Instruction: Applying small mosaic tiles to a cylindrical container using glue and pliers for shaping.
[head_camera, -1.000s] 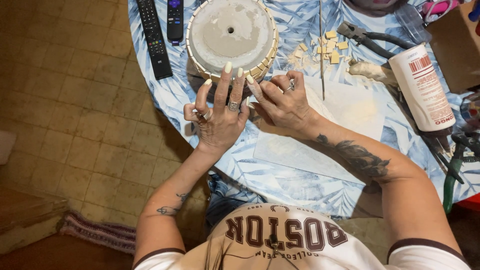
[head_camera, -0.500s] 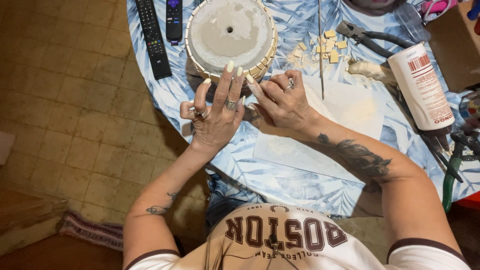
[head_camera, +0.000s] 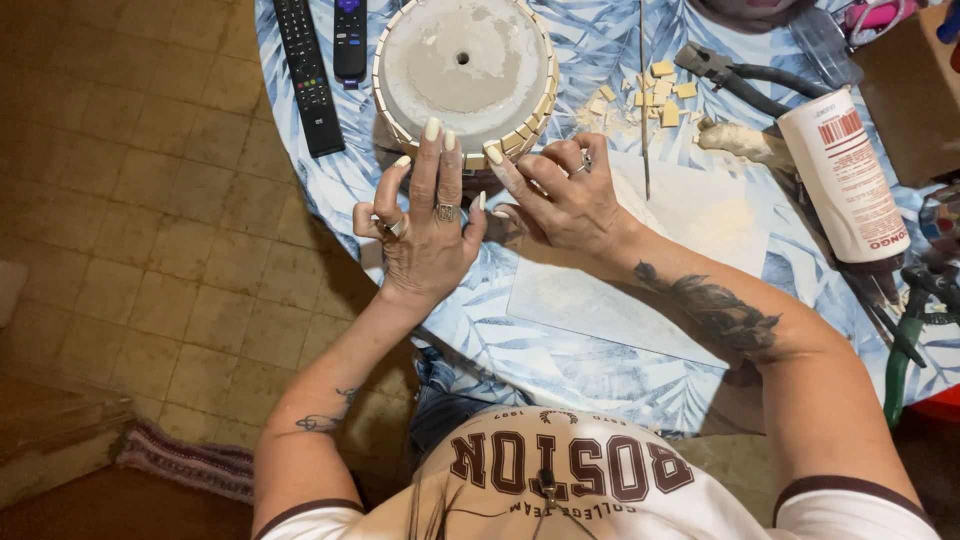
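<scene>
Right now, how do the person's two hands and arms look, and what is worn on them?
The left hand has long pale nails and rings on several fingers; the left forearm carries a small dark tattoo. The right hand has the same long pale nails and one silver ring, and its forearm bears a larger dark tattoo. Both arms are bare below short white sleeves with dark trim.

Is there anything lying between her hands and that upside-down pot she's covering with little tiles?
Nothing visible does. The left hand and right hand are already at the near rim of the upturned pot, fingertips on its tiled side. The remotes lie off to the left.
</scene>
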